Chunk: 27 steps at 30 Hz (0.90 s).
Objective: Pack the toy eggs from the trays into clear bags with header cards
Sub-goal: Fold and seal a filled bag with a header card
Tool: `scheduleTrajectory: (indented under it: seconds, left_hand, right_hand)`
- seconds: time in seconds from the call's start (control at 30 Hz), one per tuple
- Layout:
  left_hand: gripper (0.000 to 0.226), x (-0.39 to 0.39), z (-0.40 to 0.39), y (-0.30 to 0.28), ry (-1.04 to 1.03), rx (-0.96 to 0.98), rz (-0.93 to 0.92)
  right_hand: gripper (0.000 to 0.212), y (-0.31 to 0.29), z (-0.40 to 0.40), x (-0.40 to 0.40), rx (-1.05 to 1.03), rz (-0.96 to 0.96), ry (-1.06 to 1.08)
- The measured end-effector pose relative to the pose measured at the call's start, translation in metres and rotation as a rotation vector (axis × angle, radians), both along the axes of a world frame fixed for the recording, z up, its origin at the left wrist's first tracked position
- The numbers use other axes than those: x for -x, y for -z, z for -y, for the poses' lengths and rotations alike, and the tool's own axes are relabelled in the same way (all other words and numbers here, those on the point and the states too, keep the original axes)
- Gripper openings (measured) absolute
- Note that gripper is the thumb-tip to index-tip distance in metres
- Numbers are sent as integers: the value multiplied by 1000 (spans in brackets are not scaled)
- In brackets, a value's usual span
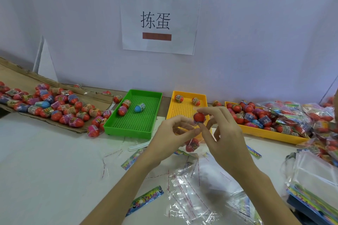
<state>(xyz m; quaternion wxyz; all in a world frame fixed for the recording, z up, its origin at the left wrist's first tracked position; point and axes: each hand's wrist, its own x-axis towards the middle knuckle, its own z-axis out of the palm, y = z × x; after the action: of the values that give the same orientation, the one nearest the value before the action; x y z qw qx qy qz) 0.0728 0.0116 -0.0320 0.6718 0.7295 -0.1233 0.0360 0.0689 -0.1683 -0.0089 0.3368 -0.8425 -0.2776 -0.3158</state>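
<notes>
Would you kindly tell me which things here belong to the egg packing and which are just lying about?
Job: red egg held by right hand; clear bag held by left hand; green tray; yellow tray; header card.
Lying about: wall sign; cardboard sheet.

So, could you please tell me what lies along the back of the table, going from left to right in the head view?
Flattened cardboard with loose eggs → green tray → small yellow tray → large yellow tray full of eggs → heap of packed bags.
</notes>
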Motion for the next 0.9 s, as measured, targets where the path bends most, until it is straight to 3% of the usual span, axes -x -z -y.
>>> scheduleTrajectory:
  seconds: [0.23,0.43,0.63,0.73,0.9]
  left_hand:
    - [22,0,2,1,19,-12,83]
    - [26,1,4,1,-24,-94,135]
    - [17,4,5,1,-57,-133,164]
    - [11,2,5,2,-81,-125,142]
    - [12,0,-1,-1,-141,-109,92]
  right_hand:
    - [37,-3,0,5,0,-64,9]
    - [10,-2,1,3,22,-48,-2]
    - [31,1,-1,6,79,-161,-90]
    - [30,0,-2,10,81,-186,-115]
    - [18,0,3,4,10,-72,-13]
